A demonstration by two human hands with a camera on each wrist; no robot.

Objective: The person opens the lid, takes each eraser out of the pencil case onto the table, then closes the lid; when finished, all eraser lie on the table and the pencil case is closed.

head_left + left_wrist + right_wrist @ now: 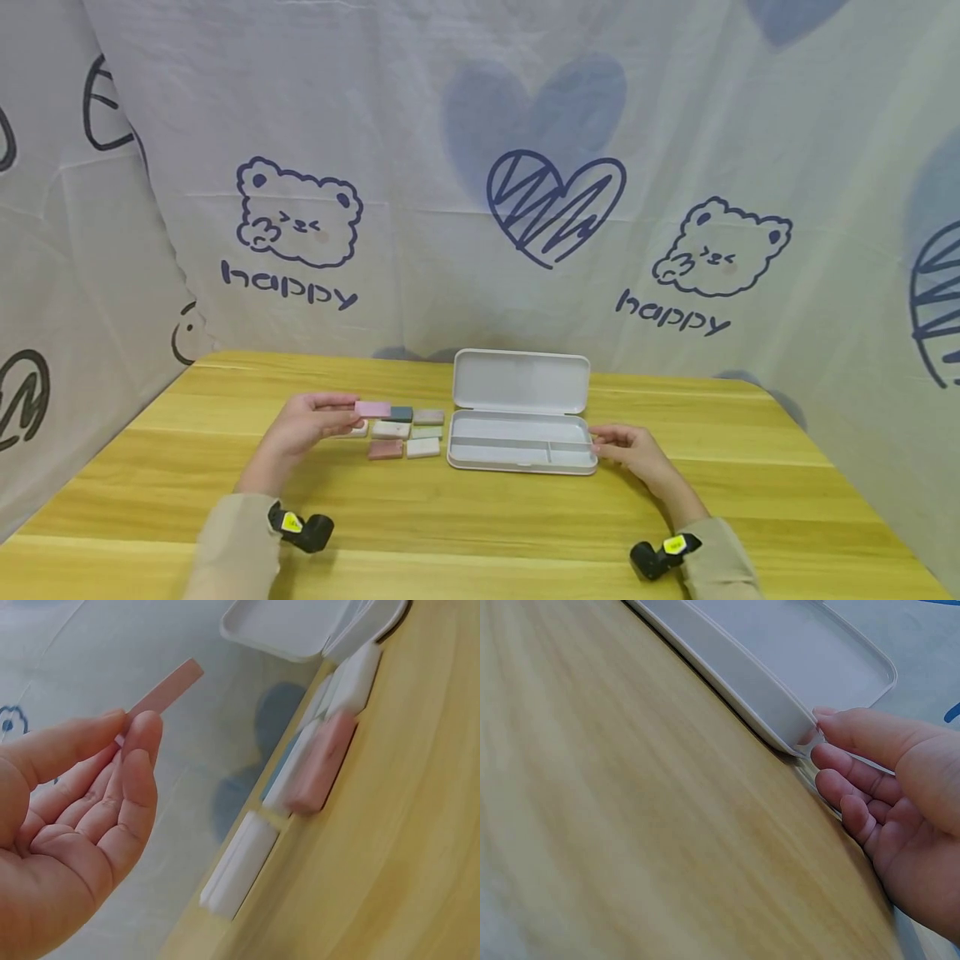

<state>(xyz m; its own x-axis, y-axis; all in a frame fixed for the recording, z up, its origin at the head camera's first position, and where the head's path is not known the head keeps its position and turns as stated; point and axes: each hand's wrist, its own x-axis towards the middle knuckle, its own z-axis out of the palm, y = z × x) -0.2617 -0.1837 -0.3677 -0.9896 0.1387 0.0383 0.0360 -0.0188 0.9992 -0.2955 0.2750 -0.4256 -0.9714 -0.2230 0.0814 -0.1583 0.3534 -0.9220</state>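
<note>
My left hand (318, 419) pinches a flat pink eraser (372, 409) between thumb and fingertips, raised above the table; in the left wrist view that eraser (166, 691) points up and away from the hand. Just below and beside it lie several block-shaped erasers: white (391, 430), dark blue-grey (402, 414), greyish (428, 417), pale green (427, 432) and dusky pink (386, 450). An open white pencil case (522, 467) stands to their right, its lid (521, 381) raised. At the case's right end my right hand (628, 450) holds the rim, thumb on the edge (870, 761).
The case tray has a long rear compartment (517, 427) and a divided front one. Behind the wooden table (480, 533) hangs a printed cloth (420, 250). Each sleeve carries a black wrist camera, at left (313, 533) and right (651, 560).
</note>
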